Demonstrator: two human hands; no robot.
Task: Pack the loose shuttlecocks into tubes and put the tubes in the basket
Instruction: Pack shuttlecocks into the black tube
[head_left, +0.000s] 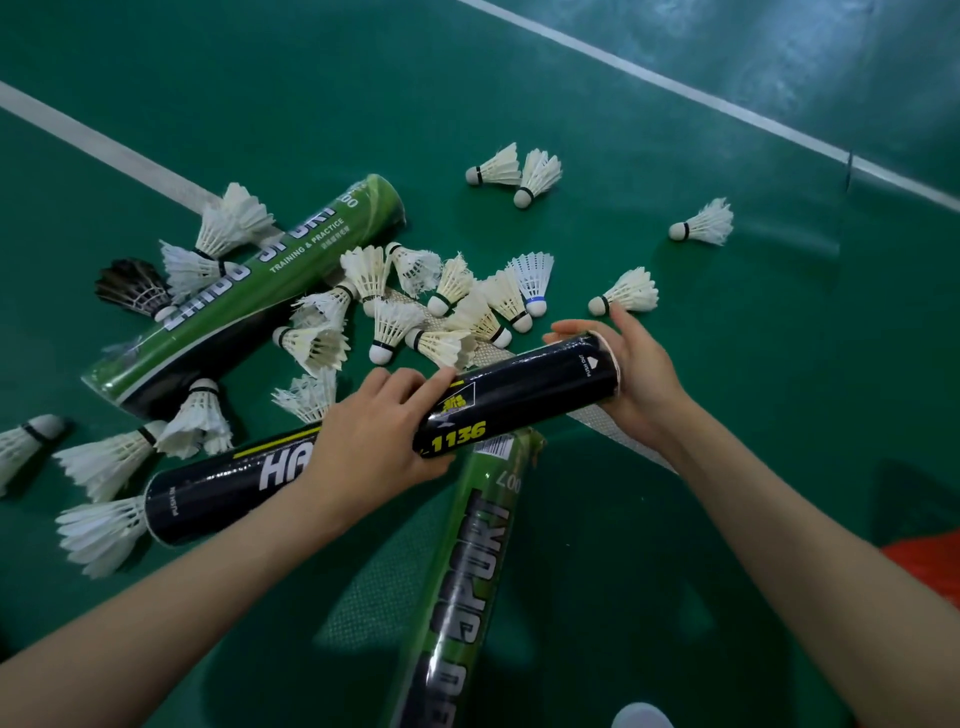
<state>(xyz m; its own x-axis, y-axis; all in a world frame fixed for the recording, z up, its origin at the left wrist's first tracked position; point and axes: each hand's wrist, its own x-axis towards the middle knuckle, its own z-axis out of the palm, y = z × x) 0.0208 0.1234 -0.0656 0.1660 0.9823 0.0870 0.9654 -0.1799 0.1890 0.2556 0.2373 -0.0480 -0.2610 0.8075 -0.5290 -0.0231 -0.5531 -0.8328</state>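
floor (753, 389): green, white lines
shuttlecocks (387, 332): white, black bands
odd shuttlecock (130, 283): black
held tube (524, 395): black, yellow print
far tube (311, 249): green, white lettering

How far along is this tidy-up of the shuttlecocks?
Early, it seems. Nothing clearly done: no basket shows. In hand: the left hand grips the black tube, the right hand cups one end, and a shuttlecock pokes from the other. Left: many loose shuttlecocks on the floor, plus the far green tube and near green tube.
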